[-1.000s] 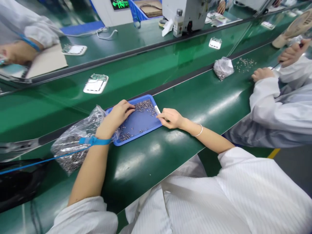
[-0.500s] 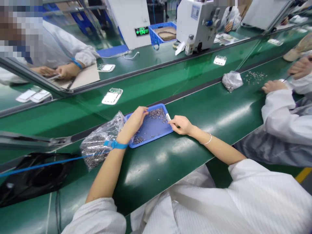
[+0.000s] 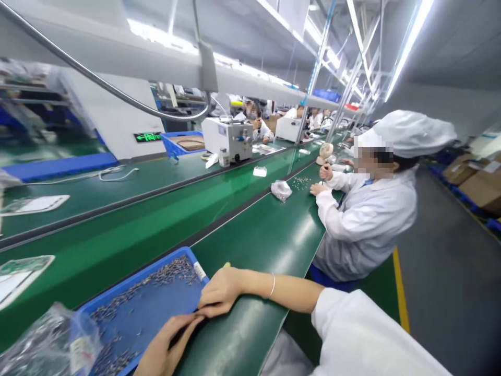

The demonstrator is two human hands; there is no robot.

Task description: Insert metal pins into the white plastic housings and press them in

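A blue tray [image 3: 164, 300] at lower left holds many small metal screws [image 3: 172, 269], heaped along its far edge and in its near left corner. My right hand [image 3: 221, 292] is curled at the tray's right edge. A small yellowish tip shows behind its knuckles; I cannot make out what it is. My left hand [image 3: 168, 342] reaches in from the bottom, fingers and thumb pressed together, its tips meeting the right hand's fingertips. Whatever lies between the fingers is hidden. A clear plastic bag [image 3: 50, 339] overlaps the tray's left end.
Farther along the green bench [image 3: 250, 235] lie another plastic bag [image 3: 282, 190] and scattered small parts [image 3: 301, 183]. A co-worker [image 3: 368, 209] in white sits there on the right. White device housings [image 3: 259, 171] rest on the green strip beyond, near a white machine [image 3: 227, 138].
The view has swung up and to the right. My left hand has left the screws at the tray's far side and come to my right hand at the tray's right edge.
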